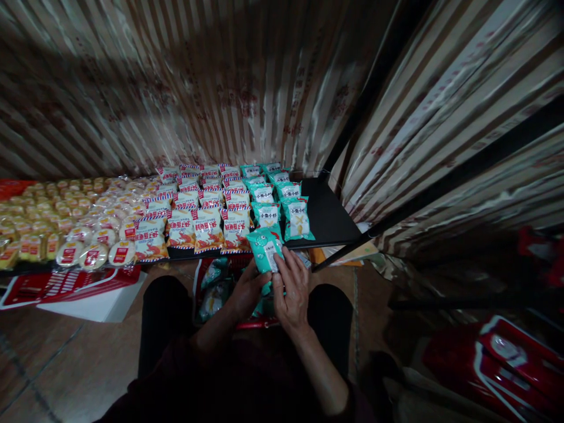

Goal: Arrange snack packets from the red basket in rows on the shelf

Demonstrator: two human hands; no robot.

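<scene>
The teal snack packet [264, 247] is being grasped between the left hand [247, 292] and right hand [291, 288] by the front edge of the black shelf [328, 214], seemingly because its soft pouch is needing steadying from two sides.

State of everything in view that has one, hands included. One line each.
Left hand: closed on the held packet's lower left.
Right hand: fingers on the held packet's right side.
Held teal packet: puffed, in both hands.
Shelf teal packets: in two columns, labels showing.
Orange-and-white packets: in rows, labels showing.
Round cakes: wrapped in clear film.
Red basket between knees: open-topped, holding teal packets.
</scene>
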